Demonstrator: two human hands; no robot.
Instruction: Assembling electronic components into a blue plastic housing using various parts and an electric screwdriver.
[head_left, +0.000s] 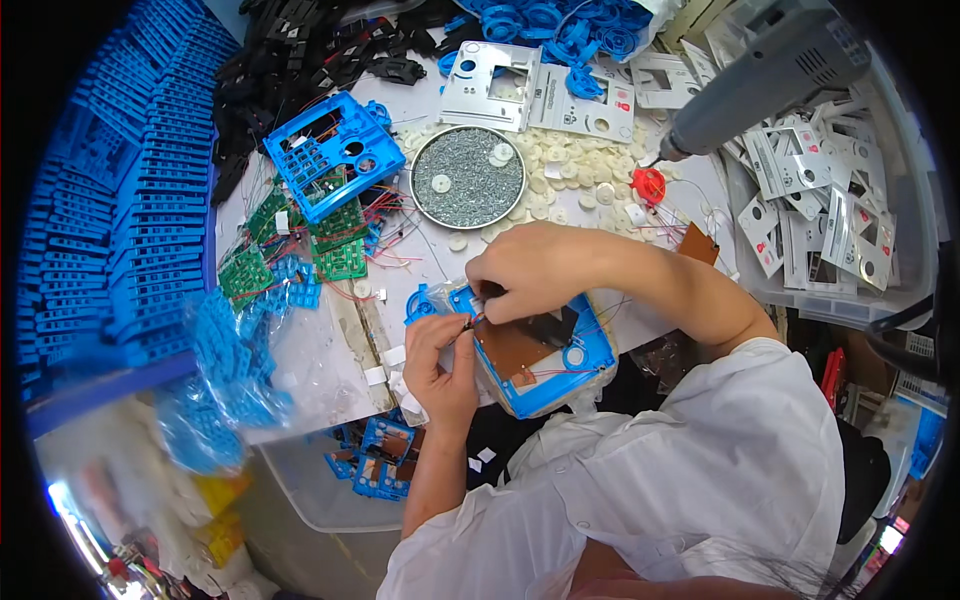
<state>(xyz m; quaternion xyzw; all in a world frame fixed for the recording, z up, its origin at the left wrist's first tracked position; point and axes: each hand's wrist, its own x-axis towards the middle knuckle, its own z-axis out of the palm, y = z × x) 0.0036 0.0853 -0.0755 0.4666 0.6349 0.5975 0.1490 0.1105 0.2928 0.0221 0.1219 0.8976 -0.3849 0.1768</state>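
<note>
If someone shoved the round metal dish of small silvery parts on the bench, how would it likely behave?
The round metal dish looks shallow and flat-based, so it would probably slide, not tip. Filled nearly to the rim with small silvery parts, it is likely heavy for its size, and a sharp push might spill some among the white discs nearby.

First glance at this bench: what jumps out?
Centre frame, the left hand and right hand work on a blue plastic frame with a brown board, fingers pinching thin wires at its left edge. Behind it sits a round metal tray of small grey screws. A grey power screwdriver hangs at top right, and stacked blue plastic housings fill the left side.
</note>
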